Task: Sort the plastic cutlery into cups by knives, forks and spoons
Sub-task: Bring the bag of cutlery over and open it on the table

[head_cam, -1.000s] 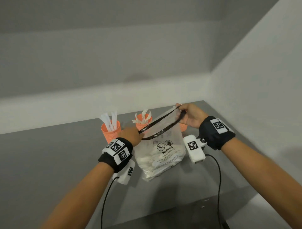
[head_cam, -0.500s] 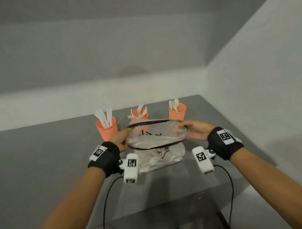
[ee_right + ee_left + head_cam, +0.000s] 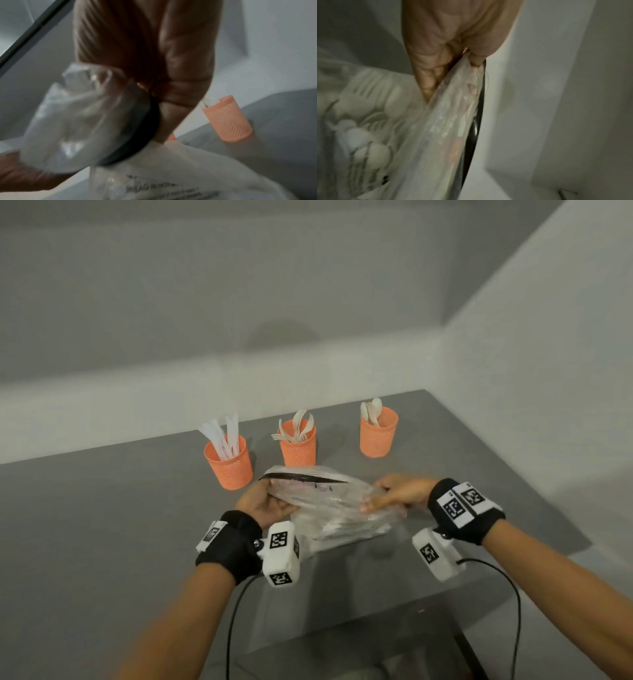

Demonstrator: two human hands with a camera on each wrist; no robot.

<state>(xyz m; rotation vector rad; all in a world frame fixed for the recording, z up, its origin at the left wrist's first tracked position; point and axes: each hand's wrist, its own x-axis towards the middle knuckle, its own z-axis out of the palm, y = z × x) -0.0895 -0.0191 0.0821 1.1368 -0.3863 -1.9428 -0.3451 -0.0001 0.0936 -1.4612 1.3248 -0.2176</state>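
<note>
- While both hands gripped it, the clear plastic bag [image 3: 342, 508] of white cutlery lay near the front edge of the grey table [image 3: 102, 525], toward its right side, with its lower part resting on the surface.
- Left hand [image 3: 267, 501]: fingers and thumb pinched the bag's left end at the black-edged mouth; the left wrist view showed the film caught between thumb and fingers [image 3: 428, 75].
- Right hand [image 3: 397, 494]: fingers curled round the bag's right end, film bunched in the grasp.
- Bag mouth was tilted toward the cups; printed warning text was legible only in part in the right wrist view.
- Three orange mesh cups stood in a row behind the bag, toward the far edge.
- Left cup [image 3: 229, 463] held knives [image 3: 222, 436], upright and fanned.
- Middle cup [image 3: 298, 448] held forks [image 3: 294, 428]; it stood just behind the bag, contact not discernible.
- Right cup [image 3: 378, 433] held spoons [image 3: 371, 410], nearest the far right corner.
- Both wrist views were motion-blurred.
</note>
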